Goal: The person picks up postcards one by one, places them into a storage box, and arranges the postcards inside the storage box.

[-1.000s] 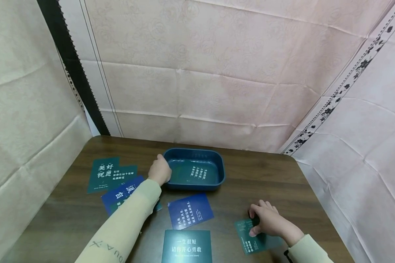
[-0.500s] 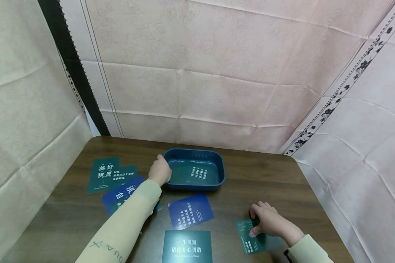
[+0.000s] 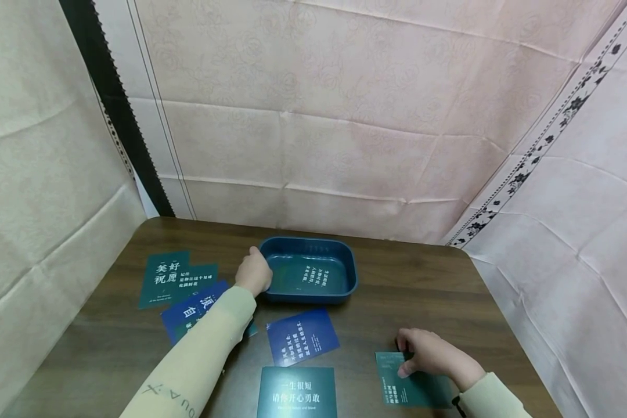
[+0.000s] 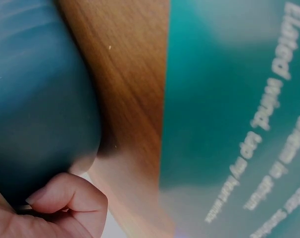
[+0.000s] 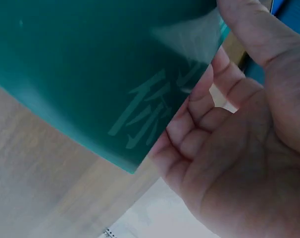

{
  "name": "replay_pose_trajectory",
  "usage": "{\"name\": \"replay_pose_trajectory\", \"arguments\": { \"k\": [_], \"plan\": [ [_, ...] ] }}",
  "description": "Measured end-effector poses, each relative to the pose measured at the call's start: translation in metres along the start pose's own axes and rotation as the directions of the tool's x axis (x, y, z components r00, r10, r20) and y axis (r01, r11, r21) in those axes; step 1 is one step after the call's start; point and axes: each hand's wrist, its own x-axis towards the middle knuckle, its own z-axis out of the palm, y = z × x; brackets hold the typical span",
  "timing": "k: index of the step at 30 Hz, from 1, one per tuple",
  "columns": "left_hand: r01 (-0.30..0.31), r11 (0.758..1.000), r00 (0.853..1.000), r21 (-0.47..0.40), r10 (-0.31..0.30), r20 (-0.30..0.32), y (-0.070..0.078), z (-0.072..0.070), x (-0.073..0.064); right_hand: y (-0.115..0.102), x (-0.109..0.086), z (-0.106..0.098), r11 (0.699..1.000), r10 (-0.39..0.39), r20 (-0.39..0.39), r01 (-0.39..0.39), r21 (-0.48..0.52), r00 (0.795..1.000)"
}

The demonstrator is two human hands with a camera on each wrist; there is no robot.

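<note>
My left hand [image 3: 254, 271] grips the left wall of a dark blue plastic tray [image 3: 309, 297]; the left wrist view shows a bent thumb or finger [image 4: 71, 198] against the tray's side [image 4: 36, 94]. Inside the tray lies a green card [image 3: 298, 273] with white writing. On the right, my right hand [image 3: 433, 359] pinches another green card [image 3: 391, 383], thumb on top and the other fingers behind it. That card [image 5: 105, 74] is slightly bowed in the right wrist view, with its corner hanging past the fingers [image 5: 189, 124]. The palm partly covers its writing in the head view.
Front and centre are a blue card [image 3: 303, 337] and a green card [image 3: 296, 395]. Green cards [image 3: 162, 287] and a blue card [image 3: 180, 322] overlap at the left, partly under my left sleeve. The wooden table [image 3: 428, 278] ends at a pale cloth wall [image 3: 313, 145].
The pinched card has turned slightly and more of its right part shows. My right hand's fingers have drawn in a little. My left hand and the tray have stayed put.
</note>
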Motion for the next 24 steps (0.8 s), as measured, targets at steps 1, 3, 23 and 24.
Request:
{"name": "replay_pose_trajectory", "arguments": {
  "k": [1, 3, 23, 24],
  "plan": [
    [-0.001, 1.000, 1.000, 0.001, 0.001, 0.000, 0.000, 0.000, 0.000, 0.000, 0.000, -0.001, 1.000, -0.002, 0.009, 0.002, 0.015, 1.000],
    [-0.002, 1.000, 1.000, 0.001, 0.002, 0.000, 0.000, 0.000, 0.000, 0.001, -0.001, -0.003, 0.999, -0.007, 0.027, 0.006, 0.039, 1.000],
    [-0.017, 1.000, 1.000, 0.017, 0.017, -0.005, -0.003, 0.001, 0.004, 0.001, 0.001, -0.043, 0.980, -0.101, 0.004, 0.099, 0.171, 0.995],
    [-0.019, 1.000, 1.000, 0.022, 0.019, -0.006, -0.003, 0.002, 0.005, 0.001, 0.001, -0.046, 0.978, -0.107, 0.003, 0.104, 0.179, 0.994]
  ]
}}
